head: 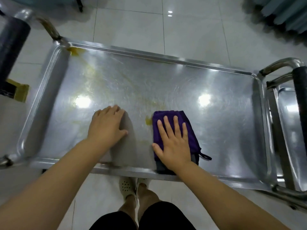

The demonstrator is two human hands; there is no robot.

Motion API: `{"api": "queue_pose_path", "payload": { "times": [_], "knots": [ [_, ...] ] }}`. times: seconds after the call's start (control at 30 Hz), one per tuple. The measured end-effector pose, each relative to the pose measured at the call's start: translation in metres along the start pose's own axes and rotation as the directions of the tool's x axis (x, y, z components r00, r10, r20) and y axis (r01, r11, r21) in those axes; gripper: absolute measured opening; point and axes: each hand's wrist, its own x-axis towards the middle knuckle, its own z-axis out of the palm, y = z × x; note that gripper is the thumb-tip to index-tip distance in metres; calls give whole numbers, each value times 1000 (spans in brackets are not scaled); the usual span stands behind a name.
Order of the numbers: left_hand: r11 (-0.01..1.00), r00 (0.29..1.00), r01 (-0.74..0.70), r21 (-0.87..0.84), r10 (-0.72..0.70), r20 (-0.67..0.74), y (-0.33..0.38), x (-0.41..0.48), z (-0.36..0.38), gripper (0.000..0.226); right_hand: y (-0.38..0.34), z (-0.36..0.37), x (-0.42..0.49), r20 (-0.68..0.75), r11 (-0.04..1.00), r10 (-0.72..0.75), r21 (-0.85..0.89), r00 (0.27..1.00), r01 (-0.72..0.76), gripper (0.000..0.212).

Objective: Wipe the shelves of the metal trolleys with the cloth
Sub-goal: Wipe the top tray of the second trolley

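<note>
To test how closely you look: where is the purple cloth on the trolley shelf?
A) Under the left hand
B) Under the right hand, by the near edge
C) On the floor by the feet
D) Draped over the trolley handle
B: the right hand presses flat on the purple cloth near the shelf's front rim; the left hand rests on bare metal.

Purple cloth [174, 130] — silver trolley shelf [166, 83] streaked yellow; white floor tiles [191, 34].
</note>
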Motion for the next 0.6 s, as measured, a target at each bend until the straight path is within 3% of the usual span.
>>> {"api": "queue_pose_path", "payload": {
  "times": [0.4, 0.6],
  "knots": [
    [998, 999, 7, 63, -10, 37, -14, 9, 12, 66, 43, -35, 194, -8, 996, 85, 28, 996, -84, 73],
    [996, 1000, 0, 86, -2, 19, -18, 11, 18, 57, 43, -41, 211, -7, 996, 88, 31, 996, -88, 72]
  ]
}}
